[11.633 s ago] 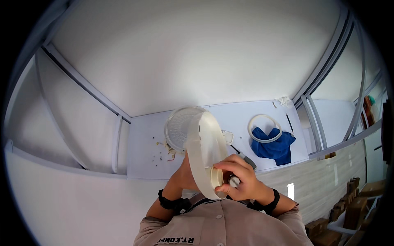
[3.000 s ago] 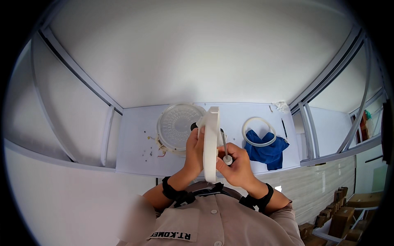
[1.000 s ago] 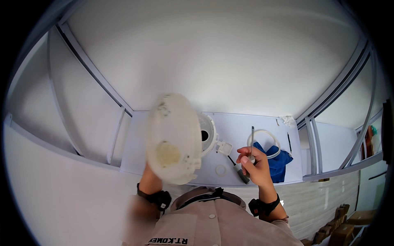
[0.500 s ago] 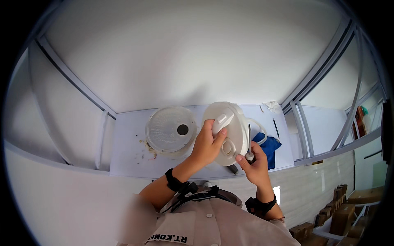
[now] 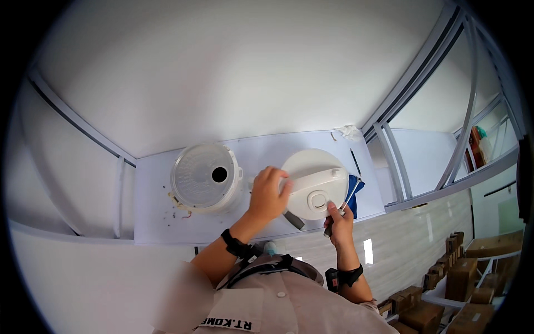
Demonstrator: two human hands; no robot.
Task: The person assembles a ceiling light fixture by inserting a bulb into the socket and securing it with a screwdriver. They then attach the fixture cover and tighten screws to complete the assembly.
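A round white appliance lid [image 5: 303, 162], which looks like a rice cooker's, has its raised handle and round vent facing up. My left hand [image 5: 268, 195] is beside the lid's left edge, its fingers apart and holding nothing. At the lid's near right edge, my right hand [image 5: 340, 225] grips a screwdriver [image 5: 351, 196] whose thin shaft points away to the right; the thumb rests on the lid. A round whitish appliance body [image 5: 192, 175] with a dark round opening stands to the left. Part of a dark grey bar [image 5: 293, 220] sticks out under the lid's near left edge.
Blue cloth [image 5: 352, 201] lies right of the lid, partly covered. Behind it are a thin black rod [image 5: 356, 161] and crumpled white tissue [image 5: 349, 132]. Small bits and a reddish wire [image 5: 187, 215] lie by the body. Metal frames [image 5: 391, 164] flank the table; cardboard boxes [image 5: 464, 281] stand lower right.
The lid has gone from tilted in my hands to lying flatter, its handle turned sideways. My left hand has let go of the handle and shifted left. The screwdriver now slants right.
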